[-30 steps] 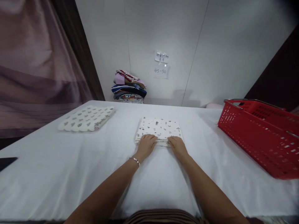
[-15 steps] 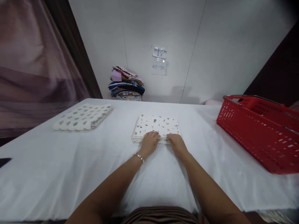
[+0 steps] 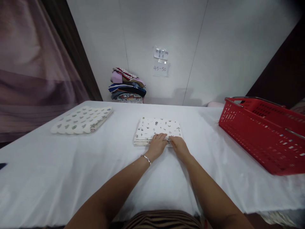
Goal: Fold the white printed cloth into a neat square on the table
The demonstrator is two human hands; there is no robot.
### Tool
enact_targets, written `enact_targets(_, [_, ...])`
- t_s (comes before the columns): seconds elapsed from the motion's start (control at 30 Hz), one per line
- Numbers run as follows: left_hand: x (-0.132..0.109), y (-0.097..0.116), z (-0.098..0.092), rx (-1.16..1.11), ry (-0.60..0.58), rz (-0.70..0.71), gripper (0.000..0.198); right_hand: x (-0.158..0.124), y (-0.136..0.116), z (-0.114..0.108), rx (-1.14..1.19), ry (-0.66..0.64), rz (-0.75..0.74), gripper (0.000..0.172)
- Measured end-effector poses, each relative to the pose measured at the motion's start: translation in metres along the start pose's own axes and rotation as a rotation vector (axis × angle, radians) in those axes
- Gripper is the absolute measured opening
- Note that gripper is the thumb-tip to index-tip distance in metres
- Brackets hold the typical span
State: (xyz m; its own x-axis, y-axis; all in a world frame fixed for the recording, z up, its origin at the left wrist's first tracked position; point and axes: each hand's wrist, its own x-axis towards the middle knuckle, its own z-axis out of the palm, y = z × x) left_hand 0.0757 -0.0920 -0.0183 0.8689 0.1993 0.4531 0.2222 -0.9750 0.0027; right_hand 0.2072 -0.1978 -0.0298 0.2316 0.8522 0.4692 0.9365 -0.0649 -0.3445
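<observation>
A white folded cloth [image 3: 158, 127] with small grey and green prints lies flat at the middle of the table, its layers showing along the near edge. My left hand [image 3: 158, 145] grips that near edge, fingers on top and wrist wearing a silver bracelet. Close beside it, my right hand [image 3: 179, 147] has its fingers closed on the same edge. The thumbs are mostly hidden. Farther left rests another folded cloth [image 3: 82, 120], cream with grey-green cloud-like shapes.
The table [image 3: 95, 168] has a white cover. A red plastic basket [image 3: 259, 133] stands on its right side. Behind the far edge is a pile of folded fabrics [image 3: 128, 86] against the wall, below paper signs [image 3: 160, 68]. A pinkish curtain [image 3: 30, 70] hangs at left.
My left hand has slid right along the cloth's near edge, closer to my right hand. The whole view has shifted slightly; the folded cloth stays in place.
</observation>
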Motion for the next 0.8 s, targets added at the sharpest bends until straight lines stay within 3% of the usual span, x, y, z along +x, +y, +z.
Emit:
enact_targets(0.27, [0.0,0.001,0.0,0.001,-0.05,0.001,0.024,-0.007,0.018,-0.021,0.028,-0.086,-0.002,0.044])
enact_targets(0.47, [0.005,0.003,0.0,-0.024,-0.04,-0.014,0.024,-0.006,0.019,-0.025,0.072,-0.058,0.003,0.038])
enact_targets(0.8, [0.017,0.006,0.002,0.044,-0.071,0.119,0.021,-0.005,0.016,-0.028,0.094,-0.074,0.001,0.033])
